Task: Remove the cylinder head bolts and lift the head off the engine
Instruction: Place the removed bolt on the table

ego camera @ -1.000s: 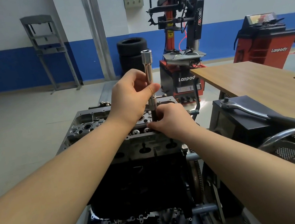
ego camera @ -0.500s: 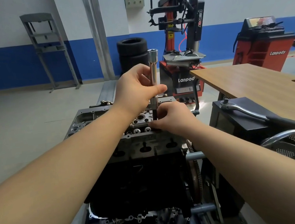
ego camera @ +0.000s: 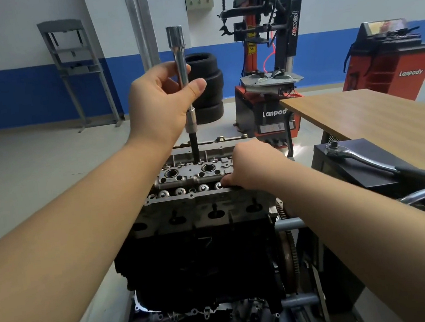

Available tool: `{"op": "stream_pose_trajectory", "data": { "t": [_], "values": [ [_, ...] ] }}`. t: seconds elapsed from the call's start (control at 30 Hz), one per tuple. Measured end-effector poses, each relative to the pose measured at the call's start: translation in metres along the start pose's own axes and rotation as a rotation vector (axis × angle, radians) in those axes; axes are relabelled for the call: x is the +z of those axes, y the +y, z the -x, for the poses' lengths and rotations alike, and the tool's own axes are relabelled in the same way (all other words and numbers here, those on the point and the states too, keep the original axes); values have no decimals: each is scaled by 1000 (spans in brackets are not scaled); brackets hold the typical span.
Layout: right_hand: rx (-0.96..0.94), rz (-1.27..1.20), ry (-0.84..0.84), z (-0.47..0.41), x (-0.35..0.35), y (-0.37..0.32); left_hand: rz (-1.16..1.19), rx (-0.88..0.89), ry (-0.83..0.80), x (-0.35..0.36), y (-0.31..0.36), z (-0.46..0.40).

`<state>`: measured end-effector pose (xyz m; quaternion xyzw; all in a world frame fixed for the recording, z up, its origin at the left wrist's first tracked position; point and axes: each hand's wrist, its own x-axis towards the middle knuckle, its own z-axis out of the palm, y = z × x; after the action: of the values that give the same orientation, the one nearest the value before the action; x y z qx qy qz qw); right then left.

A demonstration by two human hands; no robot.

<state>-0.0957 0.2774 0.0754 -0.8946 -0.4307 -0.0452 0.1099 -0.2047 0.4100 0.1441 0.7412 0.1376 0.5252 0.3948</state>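
The grey cylinder head [ego camera: 198, 212] sits on top of the dark engine block [ego camera: 199, 263] at the centre. My left hand [ego camera: 157, 103] is raised above the head and pinches a long chrome socket extension [ego camera: 181, 66] that stands upright. A long black bolt [ego camera: 194, 147] hangs from the extension's lower socket, with its tip just above the head's far row. My right hand [ego camera: 251, 167] lies on the head's right end, fingers curled over it and thumb at the near edge.
A ratchet wrench [ego camera: 359, 157] lies on a black box [ego camera: 366, 169] to the right, beside a wooden table [ego camera: 375, 113]. Behind the engine stand stacked tyres [ego camera: 209, 87] and a red tyre changer [ego camera: 268, 75]. A flywheel ring gear [ego camera: 289, 252] shows at the block's right.
My left hand has risen and drawn the extension and the black bolt up out of the head. My right hand let go of the bolt's base and settled on the head's right end.
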Motion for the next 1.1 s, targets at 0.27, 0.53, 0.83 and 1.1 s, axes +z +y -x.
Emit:
{"op": "stream_pose_trajectory", "data": {
  "t": [0.27, 0.53, 0.83, 1.1],
  "values": [
    [-36, 39, -31, -2, -4, -5, 41, -87, 1, -11, -18, 7],
    [-2, -376, 45, 0, -57, 4, 114, -129, -42, -12, -13, 13],
    [296, -1559, 319, 43, -103, 78, 748, -491, -281, 35, 31, 41],
    [643, -1248, 376, 172, -95, 263, 840, -699, -572, 149, 80, 125]
  ]
}}
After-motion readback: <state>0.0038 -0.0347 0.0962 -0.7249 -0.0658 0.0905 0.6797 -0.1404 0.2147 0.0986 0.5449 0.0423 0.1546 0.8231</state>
